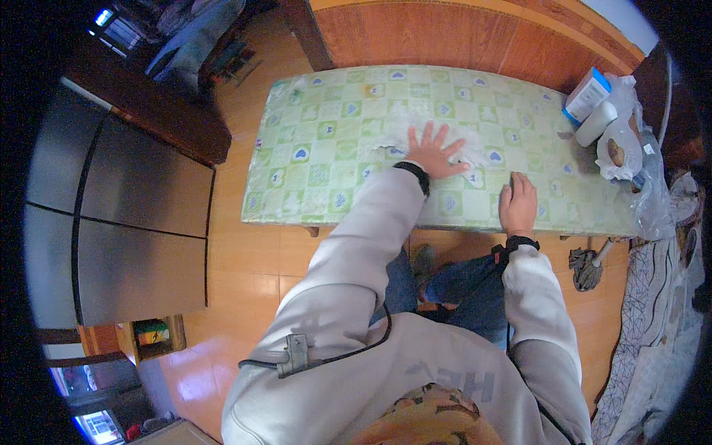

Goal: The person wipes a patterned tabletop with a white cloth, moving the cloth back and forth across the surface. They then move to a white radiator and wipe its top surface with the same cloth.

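My left hand (436, 151) lies palm down with its fingers spread on a thin white cloth or tissue (401, 127), over a table with a green-and-white checked plastic cover (320, 176). The white piece is crumpled, and part of it is hidden under the hand. To its right, my right hand (518, 206) rests near the table's front edge, fingers fairly close together and lightly bent, with nothing visible in it. Both wrists wear black bands.
At the table's right end are a blue-and-white box (588, 95), a white bottle (596, 123) and clear plastic bags (653, 192), one with a brown item inside. A wooden panel (445, 36) borders the far side. A grey cabinet (144, 222) stands left; a dark rag-like bundle (586, 271) is below right.
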Action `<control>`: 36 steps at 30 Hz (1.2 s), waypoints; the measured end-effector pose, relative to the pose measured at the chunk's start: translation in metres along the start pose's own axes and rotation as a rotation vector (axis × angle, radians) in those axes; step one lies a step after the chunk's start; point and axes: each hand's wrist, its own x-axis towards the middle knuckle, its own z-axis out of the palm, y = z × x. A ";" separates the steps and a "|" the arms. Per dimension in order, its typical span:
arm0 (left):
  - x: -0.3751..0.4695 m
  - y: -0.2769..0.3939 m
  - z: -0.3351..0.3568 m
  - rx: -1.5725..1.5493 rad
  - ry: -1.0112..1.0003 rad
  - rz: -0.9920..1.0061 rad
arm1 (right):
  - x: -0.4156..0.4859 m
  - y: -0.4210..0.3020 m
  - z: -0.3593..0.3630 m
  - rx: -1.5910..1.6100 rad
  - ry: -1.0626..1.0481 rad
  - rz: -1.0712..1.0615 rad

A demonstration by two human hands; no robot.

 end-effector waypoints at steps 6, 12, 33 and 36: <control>0.004 -0.100 -0.023 0.076 0.016 -0.272 | 0.000 0.002 0.002 0.017 0.018 -0.012; -0.035 -0.221 -0.043 0.031 0.044 -0.630 | 0.002 0.000 0.001 -0.017 -0.006 -0.010; 0.094 -0.033 -0.023 0.059 0.066 -0.119 | 0.005 -0.004 -0.005 -0.075 -0.098 0.000; 0.118 -0.011 -0.033 0.033 -0.030 -0.001 | 0.006 -0.007 -0.006 -0.059 -0.135 0.035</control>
